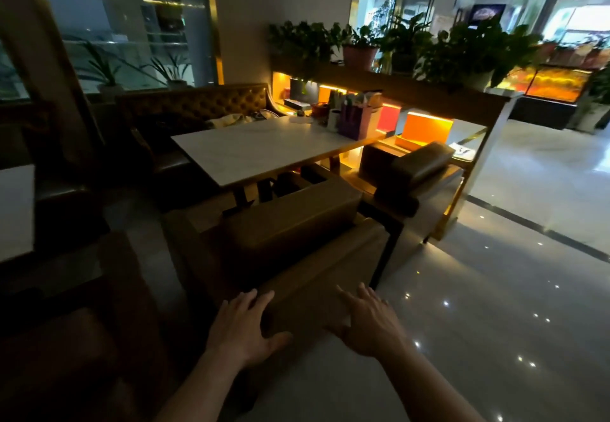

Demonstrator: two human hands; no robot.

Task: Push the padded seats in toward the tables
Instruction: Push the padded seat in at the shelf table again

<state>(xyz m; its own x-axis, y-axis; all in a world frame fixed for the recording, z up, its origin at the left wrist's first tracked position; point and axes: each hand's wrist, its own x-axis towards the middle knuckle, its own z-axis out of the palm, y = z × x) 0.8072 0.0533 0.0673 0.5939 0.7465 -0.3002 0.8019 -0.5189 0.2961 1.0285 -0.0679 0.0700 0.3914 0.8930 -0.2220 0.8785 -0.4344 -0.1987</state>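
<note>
Near padded seat point(297, 240): stands before the table point(264, 147), not tucked in. Your left hand point(244, 329) and right hand point(369, 319) lie spread on its backrest (nothing gripped). Next: a steady forward shove.

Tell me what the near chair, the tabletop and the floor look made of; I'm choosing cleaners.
Chair: looks like tan leather or faux leather, smooth with a soft sheen over padding. Tabletop: pale, faintly veined, likely marble or a marble-look slab. Floor: glossy polished tile or stone, mirroring ceiling lights.
</note>
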